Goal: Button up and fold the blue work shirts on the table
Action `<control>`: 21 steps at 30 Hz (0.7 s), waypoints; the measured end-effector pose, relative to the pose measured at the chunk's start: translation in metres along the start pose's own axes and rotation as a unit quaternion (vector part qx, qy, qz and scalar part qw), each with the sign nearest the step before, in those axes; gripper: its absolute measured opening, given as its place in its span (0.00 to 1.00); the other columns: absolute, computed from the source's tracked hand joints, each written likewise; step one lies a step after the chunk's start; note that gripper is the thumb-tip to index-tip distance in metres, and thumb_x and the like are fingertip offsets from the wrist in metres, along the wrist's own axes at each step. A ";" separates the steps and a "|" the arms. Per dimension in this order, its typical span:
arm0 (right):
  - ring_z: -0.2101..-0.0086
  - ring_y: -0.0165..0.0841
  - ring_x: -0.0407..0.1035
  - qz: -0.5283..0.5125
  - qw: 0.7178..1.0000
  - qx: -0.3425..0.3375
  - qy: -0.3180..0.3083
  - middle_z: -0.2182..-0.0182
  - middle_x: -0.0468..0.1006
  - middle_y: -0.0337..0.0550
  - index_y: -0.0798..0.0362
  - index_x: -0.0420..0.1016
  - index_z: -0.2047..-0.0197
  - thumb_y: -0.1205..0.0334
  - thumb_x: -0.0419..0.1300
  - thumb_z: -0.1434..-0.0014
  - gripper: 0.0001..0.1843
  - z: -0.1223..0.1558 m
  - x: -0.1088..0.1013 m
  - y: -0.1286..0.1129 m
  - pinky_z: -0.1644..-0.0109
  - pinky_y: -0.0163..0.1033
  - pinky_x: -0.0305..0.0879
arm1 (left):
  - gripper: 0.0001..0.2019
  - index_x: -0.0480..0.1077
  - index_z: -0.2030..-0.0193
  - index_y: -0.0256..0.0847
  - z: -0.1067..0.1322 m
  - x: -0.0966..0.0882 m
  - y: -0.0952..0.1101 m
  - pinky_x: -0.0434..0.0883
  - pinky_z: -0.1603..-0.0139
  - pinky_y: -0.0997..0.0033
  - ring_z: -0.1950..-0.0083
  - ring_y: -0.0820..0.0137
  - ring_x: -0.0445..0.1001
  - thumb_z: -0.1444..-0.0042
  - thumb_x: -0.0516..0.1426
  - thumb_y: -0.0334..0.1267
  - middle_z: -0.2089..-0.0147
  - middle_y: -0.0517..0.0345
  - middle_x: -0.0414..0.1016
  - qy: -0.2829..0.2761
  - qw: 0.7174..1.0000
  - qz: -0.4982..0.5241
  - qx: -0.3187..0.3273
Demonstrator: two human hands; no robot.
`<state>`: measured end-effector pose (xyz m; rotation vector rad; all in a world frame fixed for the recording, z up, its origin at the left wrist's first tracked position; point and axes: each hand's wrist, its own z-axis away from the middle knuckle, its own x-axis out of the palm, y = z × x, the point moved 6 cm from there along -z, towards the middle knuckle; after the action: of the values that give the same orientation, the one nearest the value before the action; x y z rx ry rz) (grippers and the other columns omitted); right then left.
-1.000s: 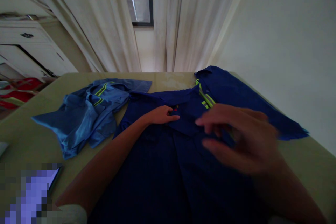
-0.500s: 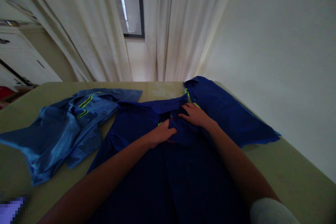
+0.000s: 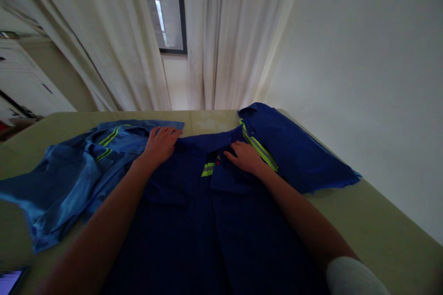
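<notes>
Shirt (image 3: 197, 207) lies under right hand (image 3: 246, 156), left hand (image 3: 161, 145) at its upper edge.

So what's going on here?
A person has both bare hands on a dark blue garment spread on a table. The left hand is at its far left edge, beside a rumpled light blue garment; the right hand rests near the collar. Whether either grips cloth isn't clear. The front gapes below the collar, showing a yellow-green and grey stripe.
</notes>
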<state>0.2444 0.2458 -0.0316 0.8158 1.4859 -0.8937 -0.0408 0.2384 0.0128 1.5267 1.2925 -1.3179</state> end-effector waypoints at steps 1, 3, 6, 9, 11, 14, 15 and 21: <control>0.46 0.48 0.71 0.001 0.999 0.016 0.045 0.45 0.77 0.58 0.56 0.74 0.41 0.47 0.48 0.27 0.26 -0.003 -0.008 0.003 0.40 0.50 0.64 | 0.22 0.73 0.44 0.43 0.000 0.007 -0.012 0.62 0.33 0.47 0.38 0.53 0.71 0.43 0.53 0.24 0.42 0.46 0.76 -0.019 1.000 -0.004 -0.006; 0.45 0.47 0.69 0.007 0.992 0.022 0.127 0.42 0.74 0.58 0.54 0.72 0.37 0.57 0.53 0.29 0.22 -0.006 -0.019 0.007 0.40 0.50 0.64 | 0.20 0.75 0.52 0.42 0.000 0.016 -0.029 0.66 0.37 0.54 0.43 0.56 0.74 0.45 0.50 0.22 0.49 0.48 0.78 -0.052 0.999 0.011 -0.011; 0.41 0.47 0.66 0.015 0.991 -0.029 0.132 0.35 0.69 0.54 0.48 0.68 0.31 0.67 0.55 0.32 0.27 -0.011 -0.011 0.006 0.37 0.51 0.63 | 0.17 0.74 0.56 0.42 0.000 0.021 -0.043 0.70 0.44 0.61 0.44 0.56 0.74 0.48 0.51 0.23 0.49 0.48 0.78 -0.047 0.996 0.049 -0.049; 0.44 0.44 0.69 -0.020 0.994 -0.044 0.102 0.41 0.76 0.51 0.47 0.75 0.36 0.68 0.51 0.30 0.23 -0.014 0.002 0.007 0.37 0.49 0.64 | 0.15 0.73 0.52 0.44 0.006 0.028 -0.051 0.72 0.50 0.58 0.48 0.52 0.77 0.44 0.52 0.29 0.48 0.46 0.79 -0.044 0.986 0.071 -0.147; 0.45 0.41 0.70 -0.062 0.989 -0.067 0.112 0.44 0.78 0.50 0.49 0.76 0.38 0.68 0.50 0.29 0.22 -0.014 0.005 0.004 0.38 0.46 0.65 | 0.15 0.72 0.48 0.44 0.010 0.034 -0.054 0.72 0.54 0.55 0.51 0.49 0.79 0.40 0.51 0.35 0.49 0.43 0.80 -0.060 0.975 0.074 -0.199; 0.47 0.40 0.71 -0.101 0.981 -0.135 0.097 0.47 0.78 0.51 0.51 0.78 0.40 0.67 0.55 0.30 0.19 -0.012 0.010 -0.006 0.39 0.44 0.66 | 0.18 0.70 0.45 0.40 0.010 0.031 -0.053 0.73 0.55 0.53 0.51 0.45 0.79 0.36 0.50 0.44 0.50 0.37 0.80 -0.094 0.967 0.053 -0.231; 0.48 0.40 0.71 -0.105 0.979 -0.149 0.090 0.48 0.78 0.51 0.52 0.79 0.41 0.65 0.57 0.31 0.18 -0.012 0.012 -0.008 0.40 0.45 0.67 | 0.20 0.70 0.45 0.39 0.009 0.025 -0.050 0.73 0.55 0.54 0.50 0.45 0.79 0.36 0.51 0.48 0.50 0.36 0.79 -0.102 0.968 0.044 -0.225; 0.52 0.40 0.71 -0.110 0.974 -0.170 0.105 0.52 0.78 0.51 0.54 0.82 0.45 0.46 0.59 0.30 0.22 -0.008 0.006 -0.013 0.42 0.45 0.66 | 0.26 0.78 0.62 0.44 0.010 -0.006 0.035 0.72 0.55 0.58 0.56 0.52 0.80 0.41 0.55 0.65 0.57 0.45 0.82 -0.208 0.971 0.116 -0.018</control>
<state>0.2286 0.2468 -0.0359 0.5090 1.8810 -0.6985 -0.0088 0.2193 0.0134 1.2451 0.8417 -1.3616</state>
